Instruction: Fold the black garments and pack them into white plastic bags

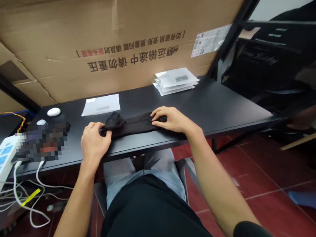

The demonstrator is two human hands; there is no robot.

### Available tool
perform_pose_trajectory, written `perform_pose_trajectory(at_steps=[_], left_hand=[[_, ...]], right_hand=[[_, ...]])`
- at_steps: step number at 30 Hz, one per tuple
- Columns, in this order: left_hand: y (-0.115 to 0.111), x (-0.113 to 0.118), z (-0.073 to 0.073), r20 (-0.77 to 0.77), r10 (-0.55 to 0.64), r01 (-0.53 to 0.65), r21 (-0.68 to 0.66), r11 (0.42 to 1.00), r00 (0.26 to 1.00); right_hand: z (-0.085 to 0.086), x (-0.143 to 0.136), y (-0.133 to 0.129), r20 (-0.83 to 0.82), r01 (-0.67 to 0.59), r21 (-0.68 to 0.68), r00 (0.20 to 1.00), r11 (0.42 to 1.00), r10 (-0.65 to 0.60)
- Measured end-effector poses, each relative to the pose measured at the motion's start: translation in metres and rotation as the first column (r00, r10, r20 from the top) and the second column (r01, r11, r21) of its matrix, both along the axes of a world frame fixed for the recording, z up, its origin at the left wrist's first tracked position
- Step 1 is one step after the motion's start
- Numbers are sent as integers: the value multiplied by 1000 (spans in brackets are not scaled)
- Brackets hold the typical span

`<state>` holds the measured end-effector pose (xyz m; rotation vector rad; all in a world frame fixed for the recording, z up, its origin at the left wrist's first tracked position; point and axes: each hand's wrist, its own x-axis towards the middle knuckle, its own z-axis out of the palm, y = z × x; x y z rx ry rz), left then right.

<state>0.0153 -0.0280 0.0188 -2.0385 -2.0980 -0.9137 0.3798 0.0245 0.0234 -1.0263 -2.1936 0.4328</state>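
Note:
A long strip of black cloth (138,125) lies along the front of the black desk (224,108), stretched between my hands. My left hand (95,142) is closed on its left end, thumb and fingers pinching beside a bunched, puffed-up lump of the fabric. At the other end, my right hand (173,120) has thumb and fingertips curled around the cloth's dark edge. The cloth's middle lies fairly flat on the desktop. What kind of garment or pouch it is cannot be made out.
Behind the cloth lie a flat white packet (102,105) and a stack of white packets (175,80). A cardboard sheet (137,16) walls off the back. Leftward are a white rounded case (54,112), a power strip (0,163) and cables. A person in black (275,55) is at right.

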Motion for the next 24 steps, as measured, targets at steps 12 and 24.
perform_pose_trajectory(at_steps=[12,24], left_hand=[[4,-53,21,32,210,-199,-203,959,977],[21,-75,-2,65,-90,90,10,996,994]], right_hand=[[-5,7,0,-115,69,-45,991,997,-74],[-25,12,15,-67,219,-12,973,976,-219]])
